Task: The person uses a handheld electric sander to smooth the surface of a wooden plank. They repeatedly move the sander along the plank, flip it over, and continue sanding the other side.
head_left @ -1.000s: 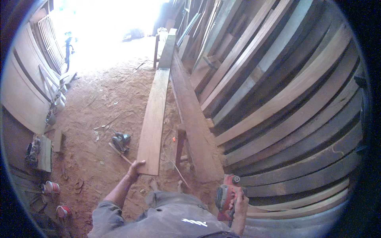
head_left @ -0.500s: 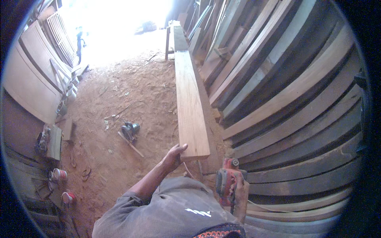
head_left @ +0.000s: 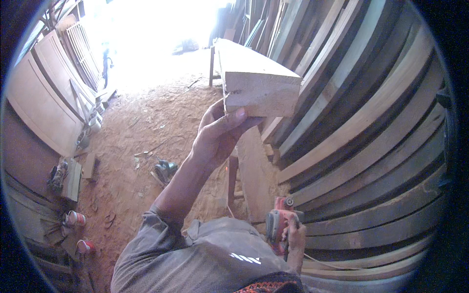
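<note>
A thick pale wooden beam (head_left: 264, 93) is raised at its near end, so its cut end face points toward me. My left hand (head_left: 217, 132) grips that end at its lower left corner, the thumb on the end face and the fingers underneath. Down at my right side, my right hand (head_left: 294, 234) is wrapped round the handle of a red and black electric planer (head_left: 277, 224). A cord runs off from near the planer to the right. Below the lifted end stands a wooden support board (head_left: 251, 171) on legs.
Many long boards (head_left: 342, 166) lean along the right wall. A dark power tool (head_left: 166, 169) lies on the shavings-covered floor (head_left: 132, 195). At the left are wooden panels (head_left: 46, 105), red and white cans (head_left: 85, 246) and wood blocks (head_left: 73, 180). Bright light fills the far opening.
My left hand has lifted the near end of the beam up from the support, turning its end face into view. My right hand stays low with the planer.
</note>
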The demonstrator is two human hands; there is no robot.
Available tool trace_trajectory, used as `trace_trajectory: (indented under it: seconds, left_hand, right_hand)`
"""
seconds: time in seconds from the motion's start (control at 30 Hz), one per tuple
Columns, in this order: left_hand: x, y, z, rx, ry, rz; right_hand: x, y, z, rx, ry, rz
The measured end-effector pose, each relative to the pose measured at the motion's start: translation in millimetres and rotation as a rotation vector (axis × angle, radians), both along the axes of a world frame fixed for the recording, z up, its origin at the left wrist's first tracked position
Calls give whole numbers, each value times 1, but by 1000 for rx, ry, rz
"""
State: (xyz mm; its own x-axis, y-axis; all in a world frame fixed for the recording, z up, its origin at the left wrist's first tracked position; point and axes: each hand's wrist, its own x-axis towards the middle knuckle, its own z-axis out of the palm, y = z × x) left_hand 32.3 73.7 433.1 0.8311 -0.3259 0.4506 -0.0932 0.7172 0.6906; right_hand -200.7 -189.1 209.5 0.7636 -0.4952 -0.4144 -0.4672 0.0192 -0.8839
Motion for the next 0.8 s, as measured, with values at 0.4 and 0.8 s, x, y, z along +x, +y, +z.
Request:
trace_trajectory:
  seconds: [0.4,0.8]
  left_hand:
    - [0,1,-2,-97,15,-34]
    - [-10,23,-18,-11,24,177]
  right_hand:
    - [3,-3,-3,1,2,6]
    - [3,4,8,-14,12,75]
